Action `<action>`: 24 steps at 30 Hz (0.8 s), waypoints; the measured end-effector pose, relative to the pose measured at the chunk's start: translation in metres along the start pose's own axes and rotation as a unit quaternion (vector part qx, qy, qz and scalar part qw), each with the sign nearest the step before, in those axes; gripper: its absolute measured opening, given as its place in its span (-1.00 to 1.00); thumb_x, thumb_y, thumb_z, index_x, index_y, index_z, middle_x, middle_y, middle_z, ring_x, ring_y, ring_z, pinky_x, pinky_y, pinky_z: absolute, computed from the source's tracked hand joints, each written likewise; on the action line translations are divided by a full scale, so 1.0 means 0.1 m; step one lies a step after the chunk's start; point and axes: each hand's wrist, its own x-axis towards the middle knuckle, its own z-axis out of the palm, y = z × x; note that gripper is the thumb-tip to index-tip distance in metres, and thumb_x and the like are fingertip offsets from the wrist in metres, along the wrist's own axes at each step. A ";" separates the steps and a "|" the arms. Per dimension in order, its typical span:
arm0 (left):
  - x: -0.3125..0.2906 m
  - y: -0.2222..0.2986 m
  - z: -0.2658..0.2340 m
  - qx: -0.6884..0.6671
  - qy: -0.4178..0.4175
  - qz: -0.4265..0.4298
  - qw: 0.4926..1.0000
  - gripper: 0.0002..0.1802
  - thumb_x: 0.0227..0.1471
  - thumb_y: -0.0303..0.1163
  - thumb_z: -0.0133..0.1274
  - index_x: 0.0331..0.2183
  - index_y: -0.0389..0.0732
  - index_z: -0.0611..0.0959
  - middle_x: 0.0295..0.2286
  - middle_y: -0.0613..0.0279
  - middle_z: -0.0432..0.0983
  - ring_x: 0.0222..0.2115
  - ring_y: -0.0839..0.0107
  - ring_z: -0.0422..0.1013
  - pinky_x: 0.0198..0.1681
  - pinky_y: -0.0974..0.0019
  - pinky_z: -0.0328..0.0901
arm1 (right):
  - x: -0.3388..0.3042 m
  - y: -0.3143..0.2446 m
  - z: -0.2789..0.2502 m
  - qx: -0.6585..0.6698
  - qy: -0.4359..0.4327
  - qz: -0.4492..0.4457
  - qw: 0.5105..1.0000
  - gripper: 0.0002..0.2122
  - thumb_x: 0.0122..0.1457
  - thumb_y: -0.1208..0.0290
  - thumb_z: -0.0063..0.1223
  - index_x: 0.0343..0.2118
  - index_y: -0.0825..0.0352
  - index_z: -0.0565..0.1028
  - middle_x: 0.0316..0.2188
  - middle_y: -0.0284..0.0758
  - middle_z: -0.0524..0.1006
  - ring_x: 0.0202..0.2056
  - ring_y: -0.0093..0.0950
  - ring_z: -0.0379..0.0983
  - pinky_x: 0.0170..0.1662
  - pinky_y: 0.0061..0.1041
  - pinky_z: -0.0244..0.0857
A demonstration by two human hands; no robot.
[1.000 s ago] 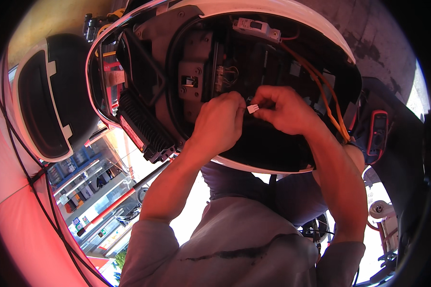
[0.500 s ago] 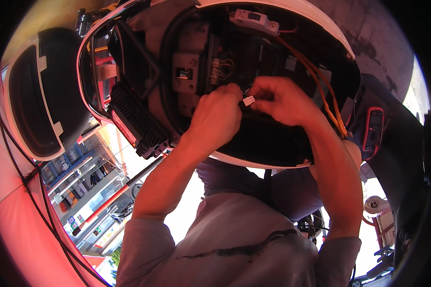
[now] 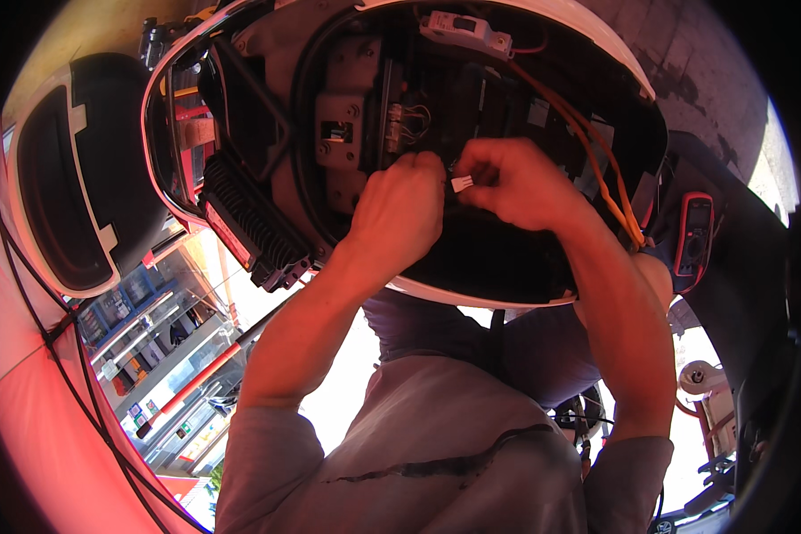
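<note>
Over the open body of what looks like a scooter (image 3: 472, 297), my two hands work close together. My right hand (image 3: 521, 185) pinches a small white plug connector (image 3: 462, 183) between thumb and fingers, its end pointing toward the left hand. Closed fingers on my left hand (image 3: 399, 209) sit just beside the connector; what they grip, if anything, is hidden. Thin wires (image 3: 414, 123) run from a terminal block just beyond the left hand. Further back lies a grey circuit breaker (image 3: 465, 33) with a red wire.
Orange cables (image 3: 603, 169) cross the right side of the compartment. A finned black controller box (image 3: 256, 222) hangs at its left edge. A red-edged multimeter (image 3: 695, 233) lies on a dark surface to the right. A black panel (image 3: 107, 178) stands at far left.
Both hands keep nearly the same place, the connector turning slightly in my right fingers. The compartment sits a little further left and up in the picture.
</note>
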 end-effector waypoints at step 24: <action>-0.03 -0.01 -0.07 -0.079 0.008 0.032 0.996 -0.96 0.00 -0.60 0.10 -0.40 -0.35 0.59 -0.47 -0.11 0.58 -0.42 -0.14 0.53 -0.38 0.01 0.38 | 0.00 0.03 0.02 0.091 -0.026 0.025 0.995 -0.88 0.07 0.56 0.31 -0.34 0.36 0.59 -0.51 -0.42 0.56 -0.43 -0.63 0.46 -0.37 -0.55 0.34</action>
